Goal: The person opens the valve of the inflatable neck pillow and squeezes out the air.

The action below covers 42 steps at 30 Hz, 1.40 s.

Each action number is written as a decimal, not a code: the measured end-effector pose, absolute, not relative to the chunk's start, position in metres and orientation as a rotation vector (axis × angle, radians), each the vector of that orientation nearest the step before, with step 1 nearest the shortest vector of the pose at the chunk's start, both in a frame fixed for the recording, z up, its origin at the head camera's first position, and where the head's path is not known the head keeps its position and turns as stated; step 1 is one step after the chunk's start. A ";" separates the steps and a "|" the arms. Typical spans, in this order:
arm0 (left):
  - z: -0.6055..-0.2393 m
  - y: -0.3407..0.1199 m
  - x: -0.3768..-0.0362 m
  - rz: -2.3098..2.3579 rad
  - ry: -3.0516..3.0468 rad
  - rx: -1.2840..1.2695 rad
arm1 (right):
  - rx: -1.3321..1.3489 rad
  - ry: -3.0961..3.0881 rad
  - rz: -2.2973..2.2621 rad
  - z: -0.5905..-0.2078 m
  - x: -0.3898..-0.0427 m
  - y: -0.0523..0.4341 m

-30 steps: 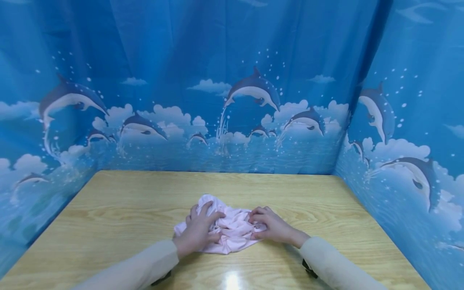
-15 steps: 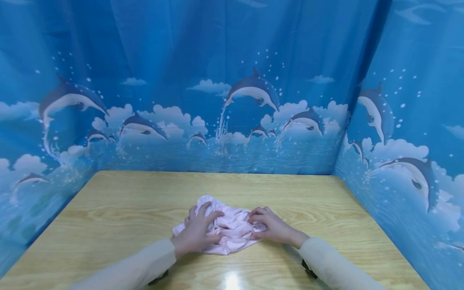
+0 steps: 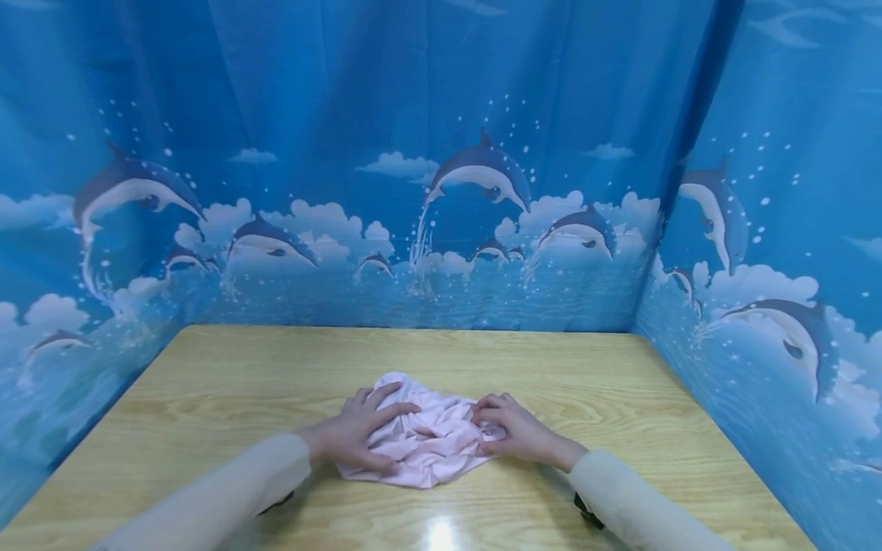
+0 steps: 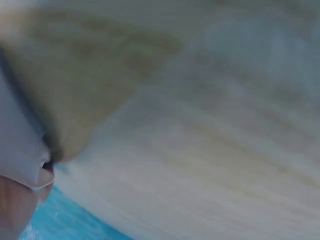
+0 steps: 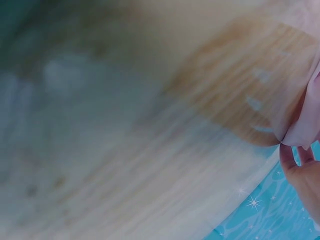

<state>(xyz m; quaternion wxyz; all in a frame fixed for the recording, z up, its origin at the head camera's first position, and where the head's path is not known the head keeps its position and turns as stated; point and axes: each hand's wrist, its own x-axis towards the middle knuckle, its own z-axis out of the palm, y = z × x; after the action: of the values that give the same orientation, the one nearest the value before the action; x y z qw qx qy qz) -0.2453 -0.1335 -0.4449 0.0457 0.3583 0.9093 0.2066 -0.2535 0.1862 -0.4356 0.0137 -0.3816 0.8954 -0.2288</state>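
A crumpled pale pink cloth lies on the wooden table, between my two hands. Its exact kind does not show in its folds. My left hand rests on the cloth's left side with fingers spread and the thumb nearer me. At the right end, my right hand pinches a bunched part of the cloth between fingers and thumb. The right wrist view has the fingers at the hanging edge of the pink cloth. Only a bit of the left hand shows in the left wrist view, beside the cloth.
The light wood table reaches back to a blue curtain printed with dolphins and clouds. Another curtain panel stands along the right side. Light glares off the table near its front.
My left hand has slid left and its fingers have spread flatter, so more of the cloth's left part shows. My right hand has stayed in place, still pinching the cloth.
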 end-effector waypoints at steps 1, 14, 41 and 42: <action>-0.446 -0.133 -0.245 0.654 2.778 1.085 | -1.192 2.789 -0.718 -0.435 -0.254 0.186; -0.450 -0.122 -0.243 0.834 2.873 1.081 | -1.291 2.809 -0.746 -0.437 -0.254 0.187; -0.434 -0.095 -0.229 0.349 2.978 1.132 | -1.171 2.798 -0.681 -0.436 -0.255 0.185; -0.433 -0.094 -0.229 0.340 2.979 1.152 | -1.174 2.800 -0.682 -0.436 -0.255 0.185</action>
<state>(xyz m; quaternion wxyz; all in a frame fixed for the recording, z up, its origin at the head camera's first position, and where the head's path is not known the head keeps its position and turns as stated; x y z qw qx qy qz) -0.2293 -0.0941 -0.4332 -0.0352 0.3584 0.9269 0.1059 -0.2550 0.1851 -0.4362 0.0150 -0.3773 0.8997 -0.2192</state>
